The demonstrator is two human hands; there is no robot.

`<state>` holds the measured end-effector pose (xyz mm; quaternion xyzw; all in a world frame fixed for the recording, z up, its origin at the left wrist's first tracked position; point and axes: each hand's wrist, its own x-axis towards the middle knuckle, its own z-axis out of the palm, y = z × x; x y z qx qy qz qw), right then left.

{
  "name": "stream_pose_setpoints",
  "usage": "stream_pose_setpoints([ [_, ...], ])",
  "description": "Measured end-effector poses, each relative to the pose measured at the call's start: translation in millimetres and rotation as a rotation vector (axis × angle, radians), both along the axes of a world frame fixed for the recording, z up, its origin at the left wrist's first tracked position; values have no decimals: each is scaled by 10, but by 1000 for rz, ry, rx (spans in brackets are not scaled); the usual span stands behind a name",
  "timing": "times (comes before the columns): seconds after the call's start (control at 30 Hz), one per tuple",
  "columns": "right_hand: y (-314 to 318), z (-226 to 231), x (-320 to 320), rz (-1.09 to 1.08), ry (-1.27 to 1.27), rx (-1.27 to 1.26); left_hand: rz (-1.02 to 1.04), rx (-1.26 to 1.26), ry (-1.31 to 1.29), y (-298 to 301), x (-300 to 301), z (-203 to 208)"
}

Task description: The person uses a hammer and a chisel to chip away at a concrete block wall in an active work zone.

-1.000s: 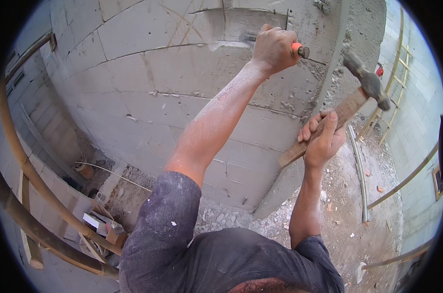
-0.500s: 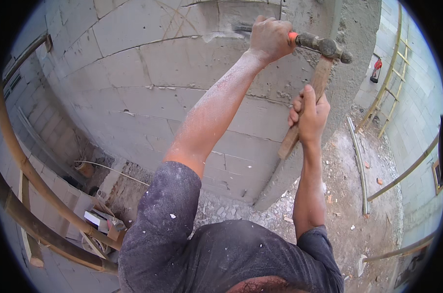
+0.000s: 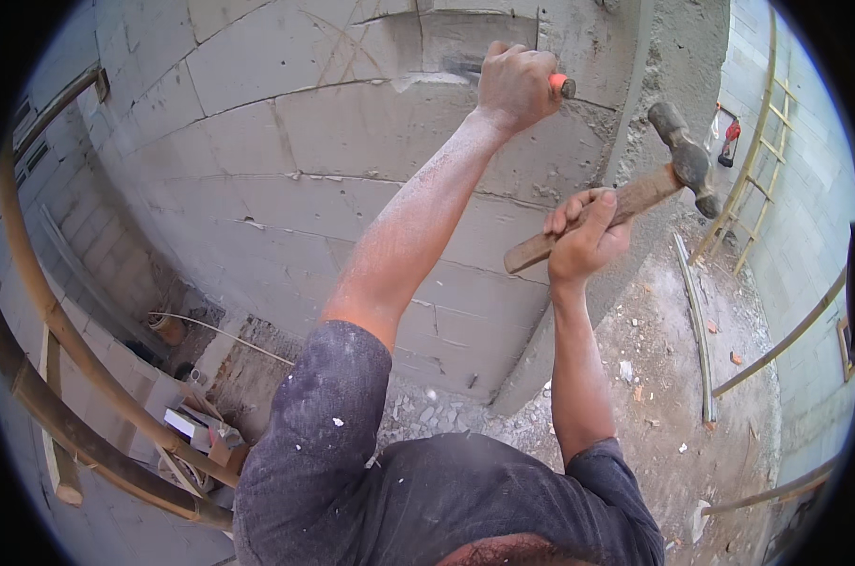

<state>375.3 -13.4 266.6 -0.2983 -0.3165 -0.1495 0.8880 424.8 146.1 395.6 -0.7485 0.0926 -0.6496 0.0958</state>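
Note:
My left hand (image 3: 514, 87) is closed around a chisel (image 3: 561, 87) with an orange grip end, its tip pressed into a chipped groove in the grey block wall (image 3: 352, 141). My right hand (image 3: 583, 236) grips the wooden handle of a hammer (image 3: 635, 193). The dark metal hammer head sits to the right of the chisel end, drawn back and apart from it. Dust covers my left forearm.
A rough concrete column (image 3: 668, 57) stands right of the groove. Rubble and chips lie on the ground (image 3: 654, 396). A wooden ladder (image 3: 757, 160) leans at the far right. Curved wooden poles (image 3: 41, 311) and scrap boards (image 3: 196, 429) sit at lower left. A red object (image 3: 729, 132) stands near the ladder.
The hammer swung in to meet the chisel end half a second ago. Now it has pulled back to the right and down. My left hand keeps the chisel on the wall.

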Motion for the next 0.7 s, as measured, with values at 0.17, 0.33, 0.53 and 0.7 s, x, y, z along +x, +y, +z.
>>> stream_pose_setpoints([
  [0.17,-299,177,20,146,64,-448,18,-7,-27,146,-42,-33],
  [0.33,-65,19,25,3,16,-32,1,-5,-9,66,49,-69],
  [0.53,-423,119,-58,130,63,-361,42,10,-56,84,-96,-52],
  [0.7,-524,171,-151,73,3,-229,-143,69,-115,68,-197,39],
])
